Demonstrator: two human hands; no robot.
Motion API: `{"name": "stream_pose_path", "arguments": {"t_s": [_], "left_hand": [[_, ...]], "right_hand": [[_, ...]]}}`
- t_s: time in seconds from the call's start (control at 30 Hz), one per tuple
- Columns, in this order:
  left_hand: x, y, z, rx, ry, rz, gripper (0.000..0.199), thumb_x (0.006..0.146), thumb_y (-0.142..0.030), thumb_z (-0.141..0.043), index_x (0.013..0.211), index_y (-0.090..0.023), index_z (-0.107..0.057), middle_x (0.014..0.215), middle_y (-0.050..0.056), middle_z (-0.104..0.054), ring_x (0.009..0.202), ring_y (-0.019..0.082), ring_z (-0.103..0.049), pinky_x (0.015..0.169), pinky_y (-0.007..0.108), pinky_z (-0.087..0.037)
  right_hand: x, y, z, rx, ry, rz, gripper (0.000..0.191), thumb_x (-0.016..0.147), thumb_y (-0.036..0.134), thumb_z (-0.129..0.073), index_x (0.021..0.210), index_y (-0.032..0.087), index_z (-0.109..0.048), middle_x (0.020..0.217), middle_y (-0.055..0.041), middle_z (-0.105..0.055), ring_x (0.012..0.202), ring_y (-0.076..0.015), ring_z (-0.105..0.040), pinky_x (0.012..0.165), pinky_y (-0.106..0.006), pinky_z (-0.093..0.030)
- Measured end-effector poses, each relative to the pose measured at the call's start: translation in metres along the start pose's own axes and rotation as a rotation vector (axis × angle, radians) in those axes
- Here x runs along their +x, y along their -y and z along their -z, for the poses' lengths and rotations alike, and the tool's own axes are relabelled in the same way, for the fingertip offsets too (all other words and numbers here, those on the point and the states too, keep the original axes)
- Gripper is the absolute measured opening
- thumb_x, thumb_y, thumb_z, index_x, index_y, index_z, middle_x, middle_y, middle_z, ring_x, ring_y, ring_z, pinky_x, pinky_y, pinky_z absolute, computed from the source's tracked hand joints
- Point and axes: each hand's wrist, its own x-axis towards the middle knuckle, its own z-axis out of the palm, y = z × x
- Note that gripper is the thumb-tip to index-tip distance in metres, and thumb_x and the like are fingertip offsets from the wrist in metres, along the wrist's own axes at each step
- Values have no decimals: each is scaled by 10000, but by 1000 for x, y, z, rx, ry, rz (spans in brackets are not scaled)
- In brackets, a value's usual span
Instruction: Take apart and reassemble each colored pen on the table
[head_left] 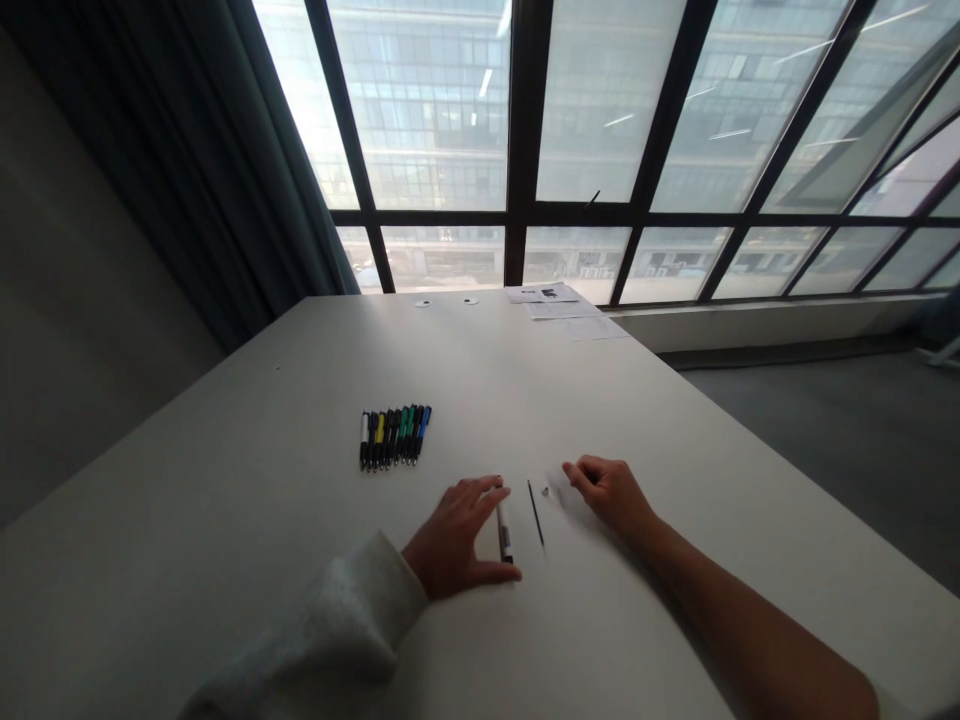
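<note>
Fingers, head view: those of the left hand [459,534] span a white, cylindrical pen barrel with a dark near end [503,524], fingertips at its far end, thumb at its near end; whether they press on it cannot be told. Those of the right hand [609,492] curl inward, and whether they enclose anything is hidden. The barrel is at or just over a smooth white tabletop [225,480], left of a thin, dark, straight rod resembling an ink refill [535,513] and a small, greyish piece [545,491], the latter nearest the right hand. Judged by appearance, the barrel is light, stiff plastic, prone to roll, best taken mid-length between thumb and forefinger; the slender rod may flex and suits a gentle central pinch.
</note>
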Motion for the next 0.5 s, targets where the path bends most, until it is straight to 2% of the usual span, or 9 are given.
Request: {"name": "stream_pose_path", "arguments": {"t_s": [0.17,0.33,0.5], "left_hand": [[4,-7,5,28,96,-7,871,714,-694,-695,1381,-160,-529,1452,183,-506,1317,375,-457,1073,567,-394],[4,-11,7,24,86,-28,803,759,-644,-690,1365,-138,-540,1426,176,-545,1288,353,-503,1065,542,-414],[5,-11,5,15,50,-47,728,752,-674,-671,1241,-138,-613,1379,169,-593,1247,348,-549,1035,540,-442]], "right_hand": [[-1,-1,-6,17,29,-19,456,894,488,-499,550,191,-459,517,37,-407,516,-114,-371,541,-258,-294],[0,0,-5,21,50,-25,450,894,485,-494,553,193,-473,513,32,-432,513,-119,-392,542,-259,-304],[0,0,-6,9,66,-5,450,898,473,-495,548,195,-449,517,32,-435,519,-119,-394,545,-259,-303]]}}
